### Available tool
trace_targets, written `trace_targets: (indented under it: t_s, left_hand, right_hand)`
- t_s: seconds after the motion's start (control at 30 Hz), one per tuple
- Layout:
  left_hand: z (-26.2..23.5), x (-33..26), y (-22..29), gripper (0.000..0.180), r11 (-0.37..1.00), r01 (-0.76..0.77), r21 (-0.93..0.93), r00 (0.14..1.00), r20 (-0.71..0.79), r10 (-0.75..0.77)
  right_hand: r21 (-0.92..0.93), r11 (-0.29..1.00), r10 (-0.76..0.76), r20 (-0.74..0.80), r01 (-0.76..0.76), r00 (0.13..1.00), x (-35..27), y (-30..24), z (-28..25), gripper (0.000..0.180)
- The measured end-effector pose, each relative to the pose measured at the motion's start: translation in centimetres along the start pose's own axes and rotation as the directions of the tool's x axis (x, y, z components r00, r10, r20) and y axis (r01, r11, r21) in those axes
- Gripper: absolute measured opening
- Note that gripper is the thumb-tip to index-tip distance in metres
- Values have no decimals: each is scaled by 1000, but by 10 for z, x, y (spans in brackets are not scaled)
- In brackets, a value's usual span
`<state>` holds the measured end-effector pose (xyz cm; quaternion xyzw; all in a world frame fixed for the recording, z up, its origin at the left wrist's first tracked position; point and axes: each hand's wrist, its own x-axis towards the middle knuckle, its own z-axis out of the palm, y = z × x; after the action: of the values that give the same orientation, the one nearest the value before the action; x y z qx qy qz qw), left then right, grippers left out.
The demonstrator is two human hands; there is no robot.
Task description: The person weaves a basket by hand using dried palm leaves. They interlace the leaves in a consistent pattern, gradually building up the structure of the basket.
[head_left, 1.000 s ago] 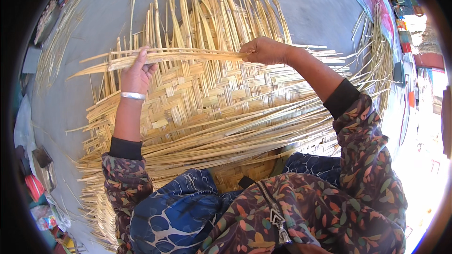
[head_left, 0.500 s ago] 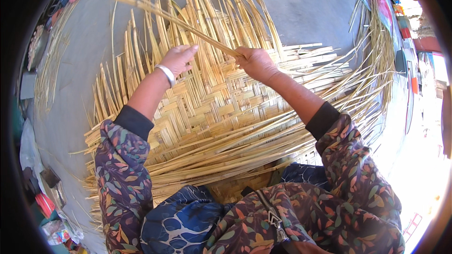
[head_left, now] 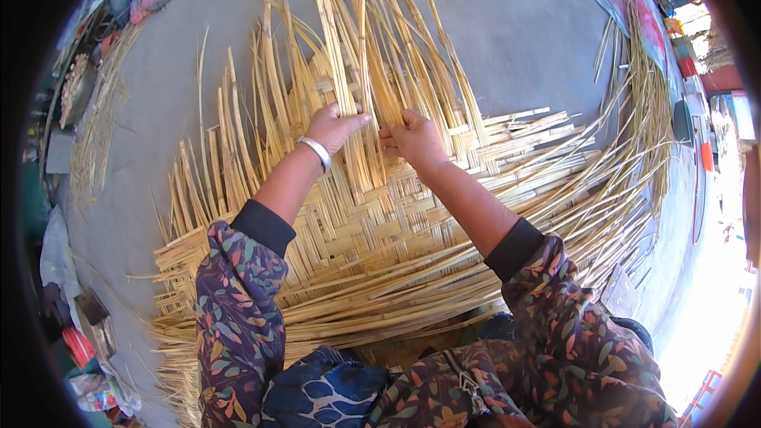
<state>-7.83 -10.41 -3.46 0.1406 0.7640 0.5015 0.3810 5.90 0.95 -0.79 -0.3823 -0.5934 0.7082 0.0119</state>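
Many loose strips [head_left: 99, 123] are lying at 9 o'clock, well apart from the hands. Left hand [head_left: 333, 128] is pinching long strips [head_left: 331, 40] running toward 12. Woven mat [head_left: 349, 234] is lying under both hands, mostly sitting at 6 o'clock from them, unwoven ends [head_left: 273, 95] fanning toward 12. Right hand [head_left: 420, 143] is working just beside the left, pinching a broad strip [head_left: 385, 91] also pointing toward 12. Strip bundle [head_left: 646, 103] is lying at 3 o'clock.
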Motion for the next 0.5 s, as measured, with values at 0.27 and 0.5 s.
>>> trace_targets:
  t_s: [0.27,0.5]
  left_hand:
    - [4,-16,72,51,784,-103,-612,972,104,209]
    - [-1,15,21,35,660,84,-747,996,35,-88]
  right_hand:
    - [-49,998,35,59,-32,998,4,1,6,27]
    - [-329,927,-146,131,183,980,24,18,3,44]
